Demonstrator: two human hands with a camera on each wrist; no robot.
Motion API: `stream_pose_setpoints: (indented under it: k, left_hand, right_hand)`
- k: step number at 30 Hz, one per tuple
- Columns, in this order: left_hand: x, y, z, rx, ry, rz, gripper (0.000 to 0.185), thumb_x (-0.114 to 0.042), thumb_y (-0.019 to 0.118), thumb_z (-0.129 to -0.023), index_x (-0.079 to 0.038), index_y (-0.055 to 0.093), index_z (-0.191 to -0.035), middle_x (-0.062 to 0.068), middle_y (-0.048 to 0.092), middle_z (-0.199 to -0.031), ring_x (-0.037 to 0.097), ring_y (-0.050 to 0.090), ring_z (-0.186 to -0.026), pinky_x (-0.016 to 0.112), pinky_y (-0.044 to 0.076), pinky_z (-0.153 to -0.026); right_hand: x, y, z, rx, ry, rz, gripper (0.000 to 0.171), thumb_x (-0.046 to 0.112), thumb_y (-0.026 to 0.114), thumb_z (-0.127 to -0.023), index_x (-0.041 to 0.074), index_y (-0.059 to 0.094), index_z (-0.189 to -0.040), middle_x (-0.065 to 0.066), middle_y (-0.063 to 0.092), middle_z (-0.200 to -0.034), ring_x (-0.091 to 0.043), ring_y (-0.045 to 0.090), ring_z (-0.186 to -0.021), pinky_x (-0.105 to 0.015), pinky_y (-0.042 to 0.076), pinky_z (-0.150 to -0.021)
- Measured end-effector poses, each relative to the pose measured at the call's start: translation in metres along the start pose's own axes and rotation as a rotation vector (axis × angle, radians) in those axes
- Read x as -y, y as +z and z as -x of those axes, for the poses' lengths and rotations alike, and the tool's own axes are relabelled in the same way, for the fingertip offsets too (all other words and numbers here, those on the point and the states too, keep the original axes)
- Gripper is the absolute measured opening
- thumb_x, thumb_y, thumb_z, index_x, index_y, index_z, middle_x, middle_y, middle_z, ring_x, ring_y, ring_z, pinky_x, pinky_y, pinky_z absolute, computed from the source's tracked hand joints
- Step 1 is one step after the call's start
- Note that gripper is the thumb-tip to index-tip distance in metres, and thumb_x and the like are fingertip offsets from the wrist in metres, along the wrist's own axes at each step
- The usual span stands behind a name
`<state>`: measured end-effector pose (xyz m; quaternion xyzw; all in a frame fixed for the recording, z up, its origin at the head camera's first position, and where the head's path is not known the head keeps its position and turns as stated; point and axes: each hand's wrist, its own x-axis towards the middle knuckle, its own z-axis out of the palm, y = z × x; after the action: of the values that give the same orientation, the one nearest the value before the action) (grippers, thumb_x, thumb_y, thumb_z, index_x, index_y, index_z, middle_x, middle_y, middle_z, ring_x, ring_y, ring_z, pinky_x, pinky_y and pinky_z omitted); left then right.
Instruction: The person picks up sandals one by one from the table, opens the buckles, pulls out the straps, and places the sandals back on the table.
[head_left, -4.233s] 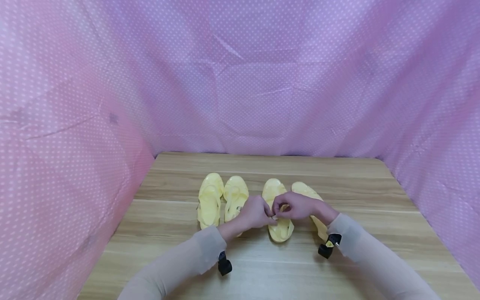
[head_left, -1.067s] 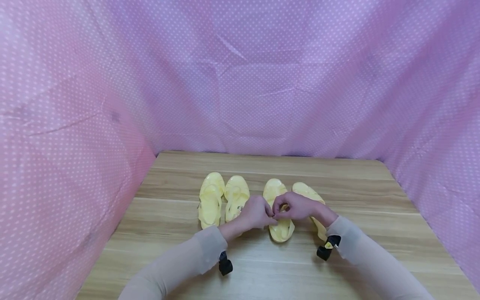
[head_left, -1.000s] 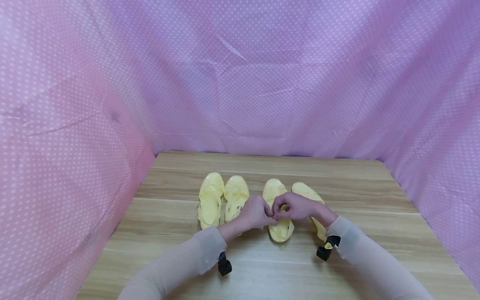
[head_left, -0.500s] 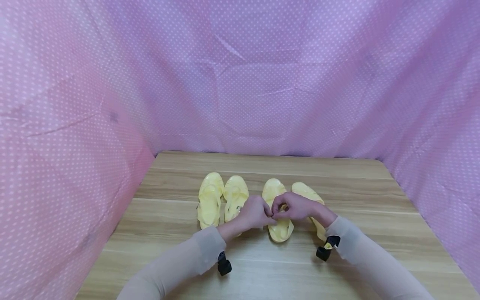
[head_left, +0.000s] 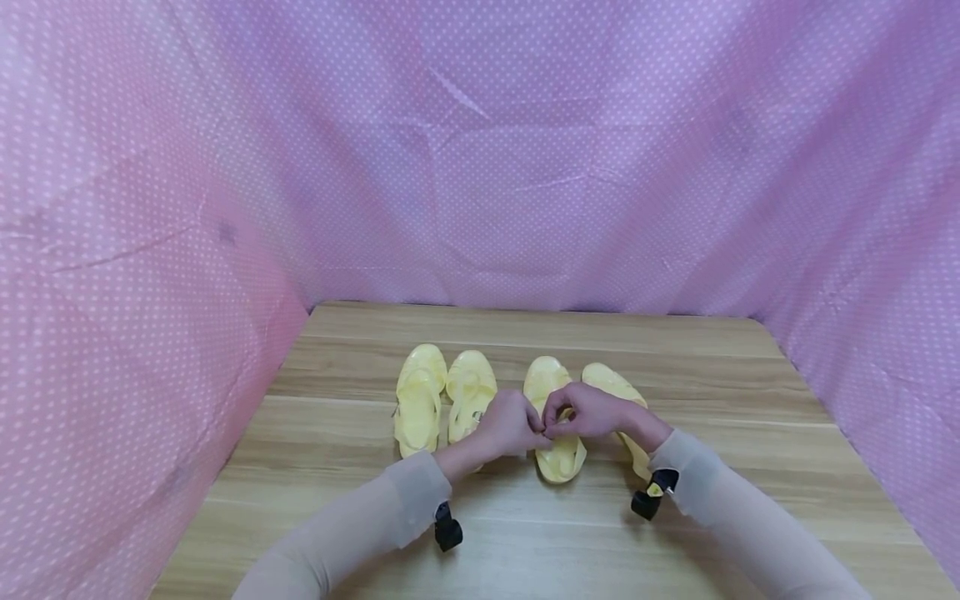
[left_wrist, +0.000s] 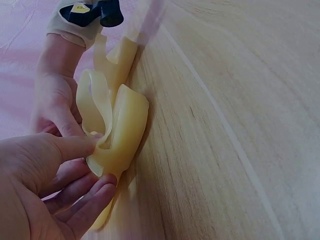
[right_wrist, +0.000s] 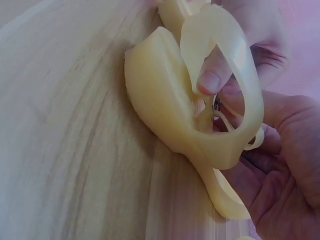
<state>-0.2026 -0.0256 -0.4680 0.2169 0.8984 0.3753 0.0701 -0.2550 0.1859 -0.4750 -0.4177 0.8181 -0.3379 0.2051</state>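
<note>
Four-shoe row aside, both hands meet at one pale yellow jelly sandal (head_left: 558, 468), third from the left in the head view, sole down on the table. My left hand (head_left: 510, 425) pinches its ankle strap from the left side. From the other side my right hand (head_left: 588, 411) pinches the same strap with thumb and fingers. A small metal buckle (right_wrist: 216, 106) sits between the fingertips in the right wrist view. The strap (right_wrist: 252, 82) stands up in a loop over the heel. Fingers partly cover the buckle and the strap end.
Two matching sandals, an outer one (head_left: 417, 417) and an inner one (head_left: 471, 379), lie to the left. Another sandal (head_left: 611, 382) lies angled at right, partly under the right wrist. Pink dotted cloth (head_left: 510, 208) hangs around the wooden table (head_left: 675, 342).
Both hands keep their place at the same sandal. A pale bit showing between the fingertips about four seconds ago is now mostly covered. The other sandals have not moved.
</note>
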Motion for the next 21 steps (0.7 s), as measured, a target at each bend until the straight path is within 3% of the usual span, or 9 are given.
stream_pose_setpoints:
  k: [12, 21]
  left_hand:
    - [-0.0017, 0.0034, -0.0025, 0.012, -0.051, -0.052, 0.019, -0.02, 0.096, -0.077, -0.014, 0.083, -0.066, -0.007, 0.071, -0.055, -0.004, 0.048, -0.046, 0.014, 0.04, -0.048]
    - [-0.0059, 0.0037, -0.0002, 0.014, -0.083, -0.032, 0.017, -0.018, 0.096, -0.077, -0.012, 0.083, -0.067, -0.004, 0.074, -0.059, 0.0, 0.052, -0.05, 0.015, 0.043, -0.049]
  right_hand:
    - [0.0007, 0.0008, 0.0041, 0.011, -0.008, 0.014, 0.009, 0.009, 0.071, -0.1, 0.017, 0.075, -0.098, 0.004, 0.078, -0.1, -0.007, 0.071, -0.101, -0.031, 0.059, -0.09]
    - [0.002, 0.0024, 0.0073, 0.012, -0.029, 0.024, 0.006, 0.011, 0.07, -0.101, 0.016, 0.072, -0.098, 0.004, 0.076, -0.1, -0.01, 0.072, -0.105, -0.036, 0.06, -0.094]
